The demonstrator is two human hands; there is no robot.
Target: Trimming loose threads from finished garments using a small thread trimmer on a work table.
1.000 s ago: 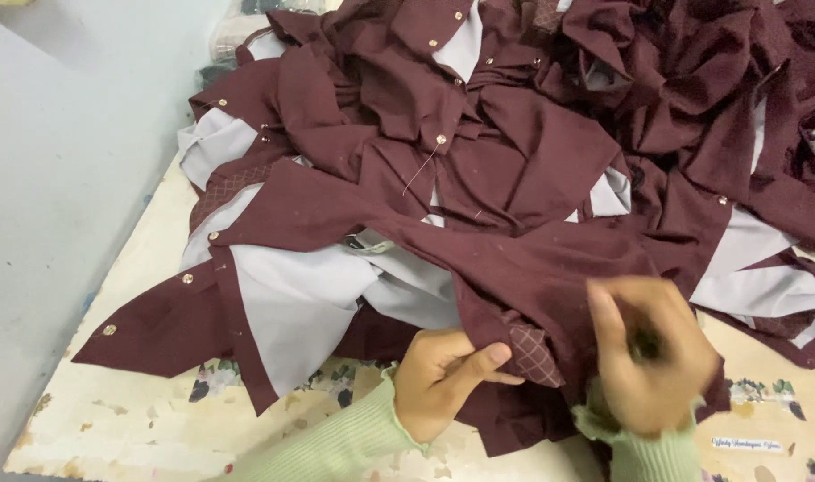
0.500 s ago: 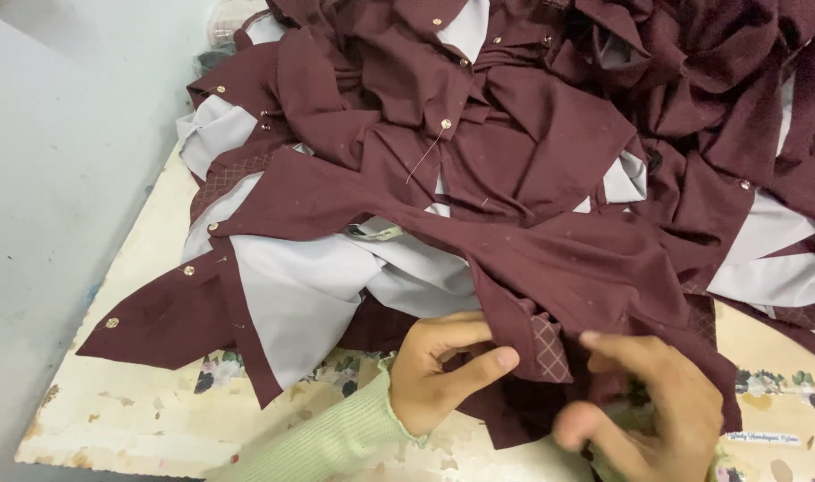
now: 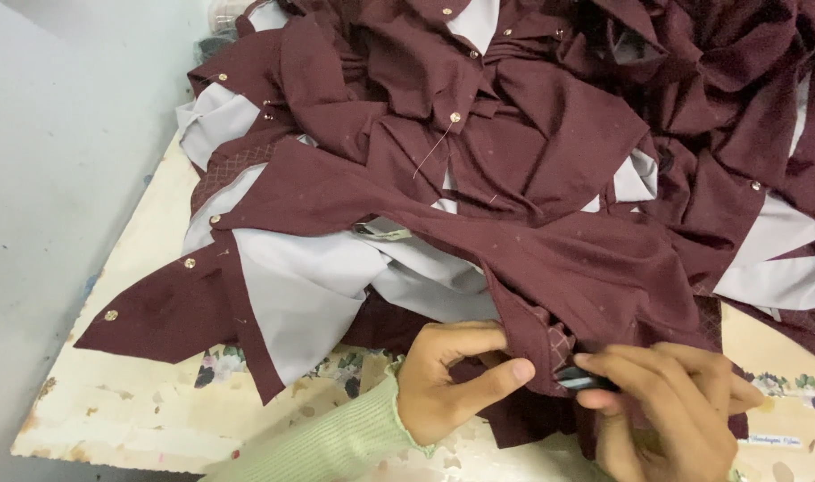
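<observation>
Your left hand (image 3: 452, 379), in a pale green ribbed sleeve (image 3: 336, 444), sits at the near edge of the tabletop (image 3: 113, 419), its thumb and forefinger pinched on the hem of a maroon shirt (image 3: 550, 259). Just beside it, your right hand (image 3: 666, 411) has its fingers closed narrowly around a small dark tool (image 3: 586, 382), whose tip meets the quilted maroon patch (image 3: 554, 344) at that same hem; what kind of tool it is cannot be told.

The shirt you hold lies across the near part of the tabletop, with pale grey lining (image 3: 309, 286) showing and a sleeve with brass-coloured snap buttons (image 3: 111, 315) stretching toward the near left corner. The tabletop itself is cream, worn and stained, with faded flower prints (image 3: 215, 366).

Beyond, a heap of more maroon shirts (image 3: 532, 80) covers the far and right parts of the tabletop. 1 loose pale thread (image 3: 434, 147) hangs from a button there.
</observation>
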